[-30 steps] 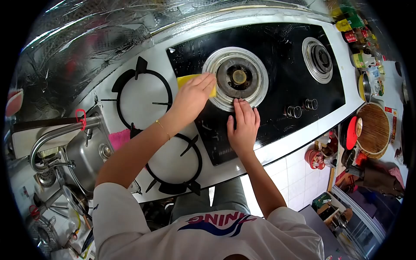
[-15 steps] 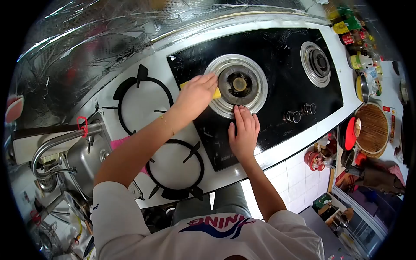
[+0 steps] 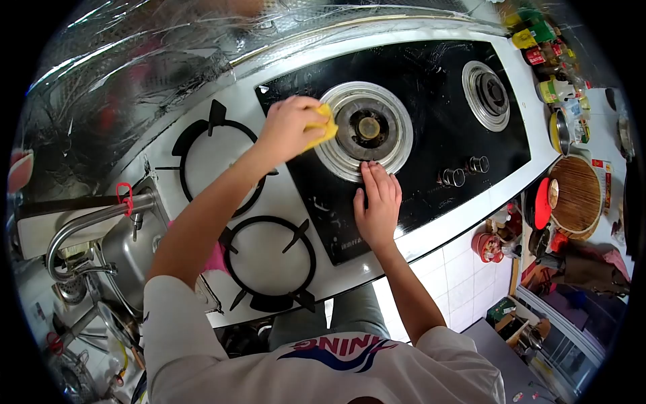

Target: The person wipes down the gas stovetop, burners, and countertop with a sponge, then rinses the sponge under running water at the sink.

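Note:
My left hand (image 3: pixel 291 128) is closed around a crumpled yellow cloth (image 3: pixel 326 125) at the left side of the large burner. That burner has a round metal drip ring (image 3: pixel 398 149) set in the black glass cooktop (image 3: pixel 431 87), with a brass-coloured cap (image 3: pixel 369 128) in its middle. With fingers stretched out, my right hand (image 3: pixel 378 209) rests its fingertips on the ring's near edge. Whitish streaks and spots mark the glass near the left edge.
Two black pan supports (image 3: pixel 313 266) lie on the white counter left of the cooktop. Beyond them is a sink with a faucet (image 3: pixel 101 219). A smaller burner (image 3: pixel 489 96) and two knobs (image 3: pixel 453 177) are to the right. Bottles (image 3: pixel 536 55) line the far right.
My left hand has moved slightly up and left, and the cloth now shows bunched up in its fingers instead of pressed flat under it. My right hand stays on the ring's edge.

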Tool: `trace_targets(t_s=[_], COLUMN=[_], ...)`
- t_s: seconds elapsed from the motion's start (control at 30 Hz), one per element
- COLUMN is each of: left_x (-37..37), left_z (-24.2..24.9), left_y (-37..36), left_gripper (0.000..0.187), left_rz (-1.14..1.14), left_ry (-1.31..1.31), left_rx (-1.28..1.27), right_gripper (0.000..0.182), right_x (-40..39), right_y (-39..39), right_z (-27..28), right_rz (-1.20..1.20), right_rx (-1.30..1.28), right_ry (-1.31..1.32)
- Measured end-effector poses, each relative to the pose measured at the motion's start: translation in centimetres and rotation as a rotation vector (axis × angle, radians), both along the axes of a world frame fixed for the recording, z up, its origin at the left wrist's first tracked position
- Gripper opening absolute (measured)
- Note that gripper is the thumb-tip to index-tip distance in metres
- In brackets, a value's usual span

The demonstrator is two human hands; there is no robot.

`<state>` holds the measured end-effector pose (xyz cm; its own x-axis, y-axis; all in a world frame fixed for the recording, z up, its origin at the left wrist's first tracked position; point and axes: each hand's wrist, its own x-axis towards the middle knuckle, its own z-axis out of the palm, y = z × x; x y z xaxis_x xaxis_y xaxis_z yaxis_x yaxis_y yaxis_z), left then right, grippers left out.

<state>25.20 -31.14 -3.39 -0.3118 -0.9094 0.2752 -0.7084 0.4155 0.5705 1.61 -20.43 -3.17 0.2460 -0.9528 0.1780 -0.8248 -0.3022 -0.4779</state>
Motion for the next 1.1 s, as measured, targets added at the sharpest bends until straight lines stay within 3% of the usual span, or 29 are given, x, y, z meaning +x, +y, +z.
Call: trace_targets(t_s=[0.17,0.23,0.5,0.77,0.83,1.1], left_x=[-1.5,-2.1,-3.0,-2.5,-3.1,-3.1], left_z=[0.4,0.7,0.7,0.8,0.6,0.9], left_y=[0.7,-0.2,-5.7,-1.1,-0.9,-4.9], left_gripper=[0.006,0.013,0.006,0.006,0.005,0.005], left_rz=[0.11,0.111,0.086,0.207,0.254,0.124], left_ry=[0.036,0.044,-0.07,0.016,0.003,-0.055], left_rx=[0.004,0.047,0.11,0.266,0.192,0.176], right_gripper=[0.051,0.051,0.052,0.051,0.051,0.05], right_x=[0.1,-0.1,0.3,0.1,0.1,0.0], right_y=[0.0,0.0,-0.2,0.0,-0.1,0.1], right_z=[0.0,0.0,0.3,-0.4,-0.5,-0.6], right_rz=[-0.004,-0.002,-0.006,-0.005,-0.017,-0.016], right_rx=[-0.004,0.008,-0.004,-0.051,-0.054,-0.065], right_ry=[0.011,0.013,0.015,-0.077,-0.075,-0.088])
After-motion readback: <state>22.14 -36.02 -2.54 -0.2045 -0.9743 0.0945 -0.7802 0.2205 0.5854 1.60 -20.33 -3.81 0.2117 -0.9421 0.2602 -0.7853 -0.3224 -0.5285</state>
